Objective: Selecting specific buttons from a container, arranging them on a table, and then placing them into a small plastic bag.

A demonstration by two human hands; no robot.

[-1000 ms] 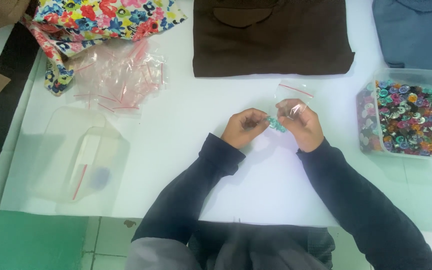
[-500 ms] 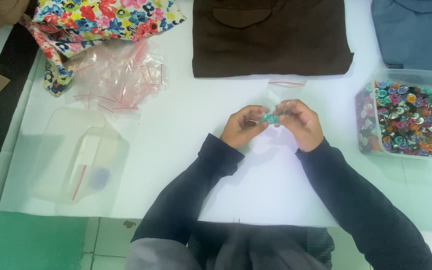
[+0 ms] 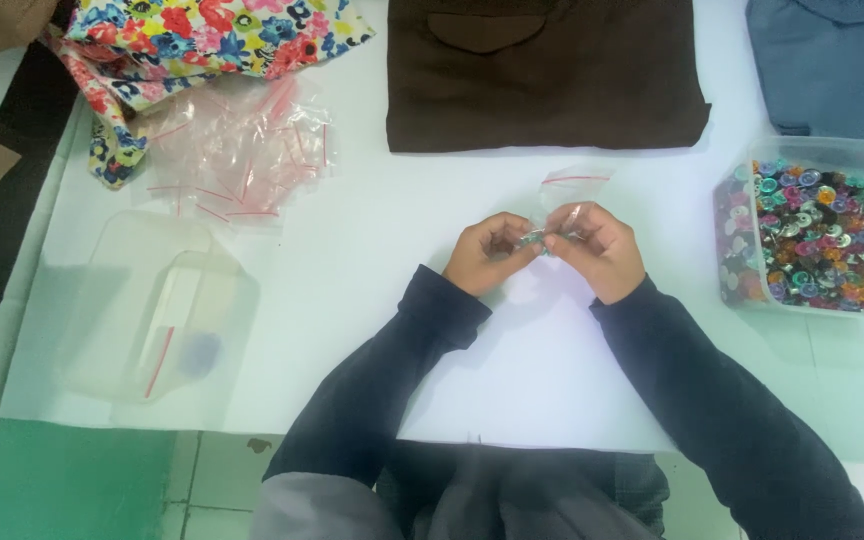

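The left hand and the right hand meet over the middle of the white worktop. Between them is a small clear bag with a thin red strip along its top edge. The bag is see-through and crinkly, and it sticks up just above the right hand. The fingers of both hands are pinched together on the bag. A tiny shiny thing sits right where the two hands touch, but it is too small to tell what it is. Both arms wear dark sleeves.

To the right, near the right hand, stands a clear plastic box full of little round pieces in many colours: pink, green, gold and silver. At the top of the worktop lies a folded brown cloth. A blue cloth lies in the top right corner. A flowery cloth with red, yellow and blue blooms is in the top left corner. Just below it is a heap of empty clear bags with red strips. Further left and lower sits a cloudy clear box, well apart from the hands
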